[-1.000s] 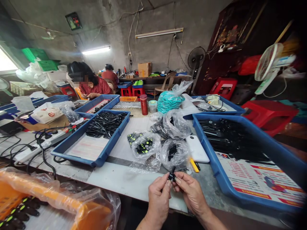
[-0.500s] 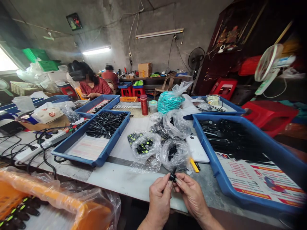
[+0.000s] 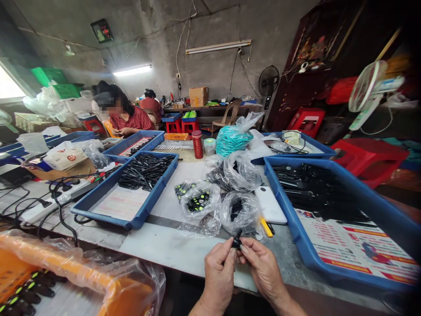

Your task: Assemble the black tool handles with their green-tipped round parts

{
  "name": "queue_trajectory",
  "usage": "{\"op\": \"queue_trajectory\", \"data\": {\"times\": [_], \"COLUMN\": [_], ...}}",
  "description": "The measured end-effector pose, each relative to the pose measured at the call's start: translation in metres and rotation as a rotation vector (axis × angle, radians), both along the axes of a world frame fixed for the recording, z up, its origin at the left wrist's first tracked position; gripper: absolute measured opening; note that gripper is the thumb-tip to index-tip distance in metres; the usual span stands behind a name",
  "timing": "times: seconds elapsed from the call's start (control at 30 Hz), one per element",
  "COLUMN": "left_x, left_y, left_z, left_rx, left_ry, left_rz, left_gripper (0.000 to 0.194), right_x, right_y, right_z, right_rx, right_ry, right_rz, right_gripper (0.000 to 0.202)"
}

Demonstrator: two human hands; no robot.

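A small black part (image 3: 237, 241) with an upright stem is held above the near table edge. My left hand (image 3: 219, 272) pinches it from the left between thumb and fingers. On its other side, my right hand (image 3: 265, 265) grips it with thumb and fingertips, the two hands almost touching. Just beyond the hands is an open clear bag of black pieces (image 3: 239, 213). To its left lies a bag of black pieces with yellow-green dots (image 3: 197, 199). A yellow-handled tool (image 3: 266, 227) rests right of the bags, beside a white phone (image 3: 271, 205).
Blue trays of long black parts stand left (image 3: 149, 206) and right (image 3: 289, 224). An orange crate (image 3: 121, 289) lined with plastic is at near left. Beyond are a red bottle (image 3: 198, 145), a bag of teal pieces (image 3: 233, 140) and two people seated farther back.
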State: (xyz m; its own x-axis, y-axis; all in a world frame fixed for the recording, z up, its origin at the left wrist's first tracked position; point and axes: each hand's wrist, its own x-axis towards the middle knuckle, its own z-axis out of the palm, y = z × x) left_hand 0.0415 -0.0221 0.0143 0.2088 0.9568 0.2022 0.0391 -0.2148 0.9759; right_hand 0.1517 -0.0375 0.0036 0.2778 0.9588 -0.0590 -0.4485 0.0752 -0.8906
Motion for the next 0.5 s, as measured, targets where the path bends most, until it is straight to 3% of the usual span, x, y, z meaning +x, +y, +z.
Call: {"op": "queue_trajectory", "data": {"times": [0.23,0.37,0.5], "left_x": [0.001,0.003,0.002], "left_y": [-0.003,-0.003,-0.001], "left_z": [0.003,0.006,0.006], "left_rx": [0.065,0.013,-0.034], "left_ry": [0.029,-0.012,-0.019], "left_rz": [0.004,-0.009,0.000], "left_gripper": [0.027,0.027,0.029], "right_x": [0.001,0.000,0.000], "right_y": [-0.002,-0.004,-0.005], "right_z": [0.001,0.010,0.010], "right_rx": [0.009,-0.007,-0.020], "right_ry": [-0.240,-0.430,-0.468], "right_rz": [-0.021,-0.041,-0.040], "right_gripper": [0.027,0.038,0.034]}}
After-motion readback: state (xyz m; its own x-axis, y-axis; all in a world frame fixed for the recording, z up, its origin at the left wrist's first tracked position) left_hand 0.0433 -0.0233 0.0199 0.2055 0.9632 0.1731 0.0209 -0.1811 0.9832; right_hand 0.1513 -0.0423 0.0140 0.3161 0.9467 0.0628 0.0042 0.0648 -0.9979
